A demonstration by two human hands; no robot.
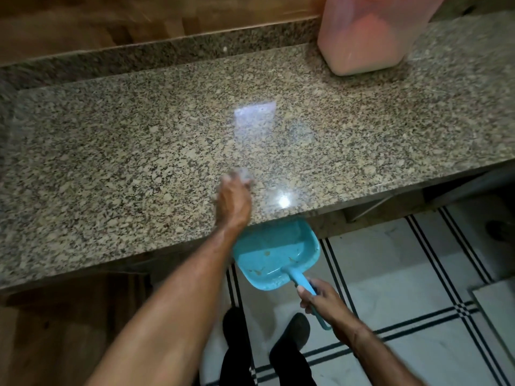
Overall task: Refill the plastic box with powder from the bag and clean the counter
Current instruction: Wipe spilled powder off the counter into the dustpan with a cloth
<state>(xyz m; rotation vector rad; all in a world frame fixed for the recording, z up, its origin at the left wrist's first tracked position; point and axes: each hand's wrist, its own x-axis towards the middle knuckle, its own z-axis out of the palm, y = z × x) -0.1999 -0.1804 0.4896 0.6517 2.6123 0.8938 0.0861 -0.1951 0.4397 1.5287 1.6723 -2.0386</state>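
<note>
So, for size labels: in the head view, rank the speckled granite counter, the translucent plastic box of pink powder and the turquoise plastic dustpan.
1. Speckled granite counter, easily.
2. Translucent plastic box of pink powder, cropped at the top.
3. Turquoise plastic dustpan, partly under the counter's edge, though nearer.

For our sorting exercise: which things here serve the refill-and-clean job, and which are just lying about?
In the job: plastic box; counter; dustpan, gripped by the right hand; left hand on the counter.
Just there: tiled floor; dark shoes.
</note>
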